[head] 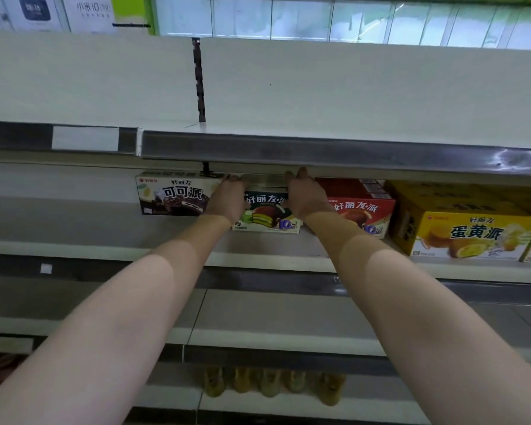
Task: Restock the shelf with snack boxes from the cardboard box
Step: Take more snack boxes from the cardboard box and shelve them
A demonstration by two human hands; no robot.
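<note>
While both arms reach under the upper shelf edge [288, 148], the left hand [227, 199] and the right hand [305, 196] grip the two ends of a green snack box [265, 214], fingers curled over its top corners. The box sits on the middle shelf [258, 259], between the hands. Just left of the left hand stands a dark cocoa pie box [170, 196]; just right of the right hand stands a red pie box [364, 210], and beyond it a yellow egg-yolk pie box [469, 234]. Far below the hands, bottles [270, 383] line a lower shelf.
</note>
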